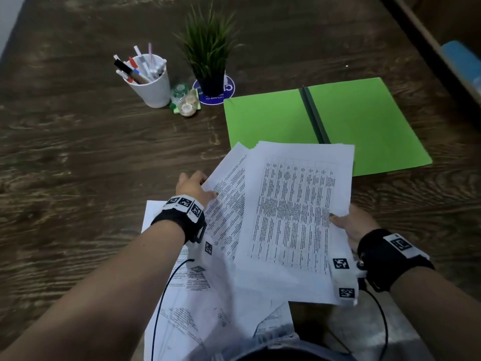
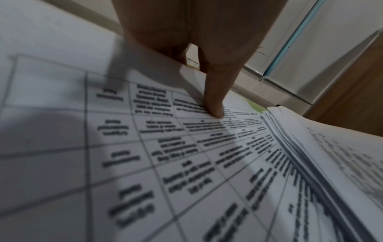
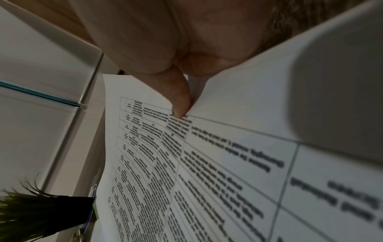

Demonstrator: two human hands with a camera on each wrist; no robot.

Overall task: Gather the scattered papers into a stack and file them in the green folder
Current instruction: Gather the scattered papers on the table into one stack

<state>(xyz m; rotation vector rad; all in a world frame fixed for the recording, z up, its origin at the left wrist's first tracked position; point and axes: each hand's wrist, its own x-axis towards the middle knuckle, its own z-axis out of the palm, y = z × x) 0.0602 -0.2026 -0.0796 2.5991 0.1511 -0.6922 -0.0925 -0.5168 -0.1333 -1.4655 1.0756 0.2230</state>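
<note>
Head view, supplemented by both wrist views. We held a loose stack of papers [image 1: 294,212] above the near edge of the dark wooden table [image 1: 78,152], its sheets fanned and not yet squared. Our right hand [image 1: 354,225] pinched the stack at its right edge, thumb on the top sheet, a page printed with a ruled table; the right wrist view showed the thumb [image 3: 180,99] pressed onto that page with the remaining fingers hidden beneath. Our left hand [image 1: 194,187] gripped the left edge of a lower, skewed sheet of running text, thumb on top and fingers curled under; in the left wrist view the thumb [image 2: 215,101] bore down on a printed page, with the edges of the other sheets layered to its right. Further papers [image 1: 182,308] lay beneath our forearms, overhanging the table's near edge; how many we could not tell. The green folder [image 1: 346,121] lay open and flat on the table just beyond the stack, its dark spine running between two bare green leaves; the stack's far edge overlapped the folder's near edge in this view. To the left of the folder stood a potted plant [image 1: 208,53] on a blue disc [image 1: 229,89], a white cup of pens [image 1: 148,76], and several small glass jars [image 1: 184,100] between cup and plant.
</note>
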